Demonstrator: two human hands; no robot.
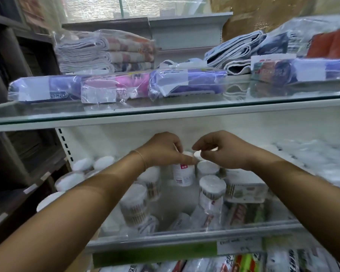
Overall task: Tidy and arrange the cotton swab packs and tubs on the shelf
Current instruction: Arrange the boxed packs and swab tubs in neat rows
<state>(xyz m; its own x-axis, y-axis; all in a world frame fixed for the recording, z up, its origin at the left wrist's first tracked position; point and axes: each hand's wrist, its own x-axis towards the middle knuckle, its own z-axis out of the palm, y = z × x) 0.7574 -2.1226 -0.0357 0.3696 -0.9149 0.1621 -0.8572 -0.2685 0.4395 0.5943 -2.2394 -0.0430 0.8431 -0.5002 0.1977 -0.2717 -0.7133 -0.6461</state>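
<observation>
Several round cotton swab tubs stand on the lower glass shelf (pixel 185 235). My left hand (pixel 163 152) grips the top of a white tub with a pink label (pixel 184 174) at the middle of the shelf. My right hand (pixel 220 150) hovers beside it with fingers curled over the tops of neighbouring tubs (pixel 207 167); what it pinches is hidden. A tub (pixel 211 190) stands just in front, and another tub (pixel 134 205) leans at the left. A flat swab pack (pixel 245 190) lies on the right.
The upper glass shelf (pixel 165 111) juts out over my hands and carries bagged purple and pink packs (pixel 114 87) and folded towels (pixel 106 52). More white tubs (pixel 71 181) crowd the left. Plastic-wrapped goods (pixel 312 154) fill the right.
</observation>
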